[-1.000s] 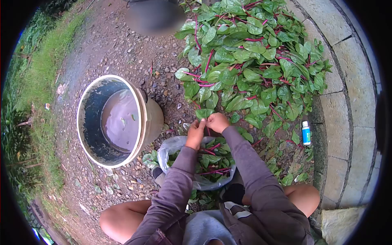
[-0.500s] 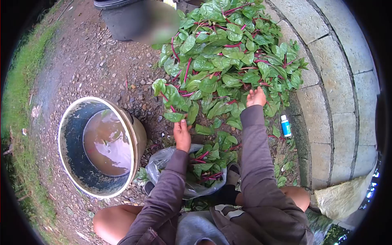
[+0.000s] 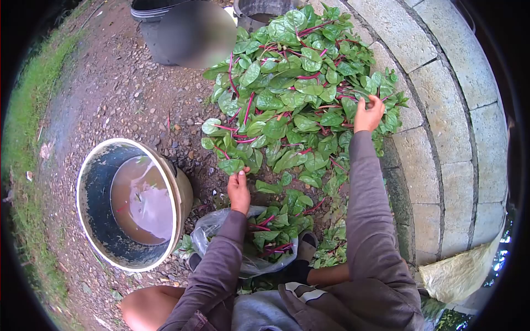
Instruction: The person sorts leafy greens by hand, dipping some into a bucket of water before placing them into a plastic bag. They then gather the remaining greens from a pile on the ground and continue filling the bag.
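Observation:
A big heap of Malabar spinach (image 3: 292,99), green leaves on purple-red stems, lies on the ground before me. My left hand (image 3: 238,192) pinches a leafy Malabar spinach sprig (image 3: 231,166) at the heap's near left edge. At the heap's right side, my right hand (image 3: 369,115) has its fingers curled in among the leaves; what they grip is hidden. Below, between my feet, an open clear plastic bag (image 3: 205,227) holds more leafy stems (image 3: 276,226), partly covered by my left sleeve.
A large bucket (image 3: 88,218) of murky water stands to the left on gravel. Dark containers (image 3: 152,36) are behind the heap, beside a blurred patch. A grey block wall (image 3: 452,138) curves along the right, with a pale sack (image 3: 461,273) at its near end.
My right hand has moved right and away from me, to the heap's right edge. My left hand still pinches its sprig. My right arm now covers where the small white-and-blue bottle was.

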Action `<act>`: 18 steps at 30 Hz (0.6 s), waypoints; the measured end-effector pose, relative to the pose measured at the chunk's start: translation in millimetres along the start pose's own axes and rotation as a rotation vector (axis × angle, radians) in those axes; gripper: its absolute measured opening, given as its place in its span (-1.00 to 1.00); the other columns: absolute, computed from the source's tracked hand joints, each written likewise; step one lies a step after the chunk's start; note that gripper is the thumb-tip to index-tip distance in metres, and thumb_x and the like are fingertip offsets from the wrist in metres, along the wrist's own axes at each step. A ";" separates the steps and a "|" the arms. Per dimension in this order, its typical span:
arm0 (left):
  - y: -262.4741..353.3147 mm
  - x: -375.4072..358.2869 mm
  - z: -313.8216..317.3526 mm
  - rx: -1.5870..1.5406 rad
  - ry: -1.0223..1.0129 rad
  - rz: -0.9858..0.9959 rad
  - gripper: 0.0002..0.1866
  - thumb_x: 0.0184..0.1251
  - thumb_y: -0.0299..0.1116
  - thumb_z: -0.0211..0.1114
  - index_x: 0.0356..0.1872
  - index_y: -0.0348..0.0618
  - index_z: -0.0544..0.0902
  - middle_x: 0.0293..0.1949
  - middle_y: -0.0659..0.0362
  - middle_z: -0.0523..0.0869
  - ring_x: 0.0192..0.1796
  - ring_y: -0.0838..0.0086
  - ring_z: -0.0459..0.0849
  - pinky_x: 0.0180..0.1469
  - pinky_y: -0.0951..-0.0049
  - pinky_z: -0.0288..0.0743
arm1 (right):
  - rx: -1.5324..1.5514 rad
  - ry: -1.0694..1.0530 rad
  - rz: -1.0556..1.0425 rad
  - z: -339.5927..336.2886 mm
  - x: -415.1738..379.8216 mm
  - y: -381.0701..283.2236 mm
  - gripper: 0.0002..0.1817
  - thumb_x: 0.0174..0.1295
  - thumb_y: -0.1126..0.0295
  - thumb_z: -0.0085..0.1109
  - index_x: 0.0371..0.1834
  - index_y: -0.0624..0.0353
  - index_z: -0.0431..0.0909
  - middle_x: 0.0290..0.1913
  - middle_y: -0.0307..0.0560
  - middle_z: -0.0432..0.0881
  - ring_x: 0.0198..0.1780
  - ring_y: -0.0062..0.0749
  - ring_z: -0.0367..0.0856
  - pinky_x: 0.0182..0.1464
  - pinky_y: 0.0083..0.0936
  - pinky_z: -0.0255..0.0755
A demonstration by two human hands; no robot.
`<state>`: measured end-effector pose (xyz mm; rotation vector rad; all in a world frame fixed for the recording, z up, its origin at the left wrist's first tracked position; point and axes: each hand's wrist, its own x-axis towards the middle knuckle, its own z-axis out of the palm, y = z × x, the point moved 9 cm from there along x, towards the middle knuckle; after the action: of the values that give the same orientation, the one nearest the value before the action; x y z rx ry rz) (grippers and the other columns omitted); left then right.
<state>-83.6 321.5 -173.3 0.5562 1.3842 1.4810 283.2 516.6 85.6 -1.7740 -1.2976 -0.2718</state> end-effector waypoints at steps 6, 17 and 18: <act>20.6 -1.4 10.7 0.147 -0.006 0.001 -0.76 0.39 -0.32 0.02 -0.20 -0.26 0.61 -0.28 0.20 0.71 -0.26 0.66 0.54 -0.11 0.57 0.38 | -0.010 -0.346 -1.053 95.8 -3.6 -252.3 -0.40 -0.18 0.33 0.38 0.05 -0.05 0.44 0.25 -0.11 0.28 0.32 -0.12 0.15 0.31 -0.16 0.08; 0.9 -2.5 -10.5 0.161 -0.013 -0.114 -0.76 0.39 -0.33 0.02 -0.20 -0.24 0.61 -0.36 0.29 0.58 -0.35 0.71 0.39 -0.25 0.62 0.26 | -1.126 -1.024 -0.927 243.7 -55.9 -235.5 0.25 -0.42 0.04 0.56 0.43 -0.31 -0.09 0.37 -0.02 0.14 0.37 -0.15 0.15 0.24 0.25 0.00; 2.4 -1.1 -17.3 0.160 0.026 -0.077 -0.76 0.38 -0.32 0.03 -0.21 -0.22 0.63 -0.50 0.36 0.47 -0.46 0.73 0.27 -0.38 0.62 0.17 | -1.172 -1.012 -0.919 254.4 -53.1 -231.3 0.16 -0.31 0.05 0.51 0.42 -0.31 -0.07 0.33 -0.01 0.20 0.34 -0.14 0.20 0.22 0.26 0.02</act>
<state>-98.7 312.8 -174.9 0.5795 1.5369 1.3277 -15.1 686.0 27.3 -2.1324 -3.1381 -0.8284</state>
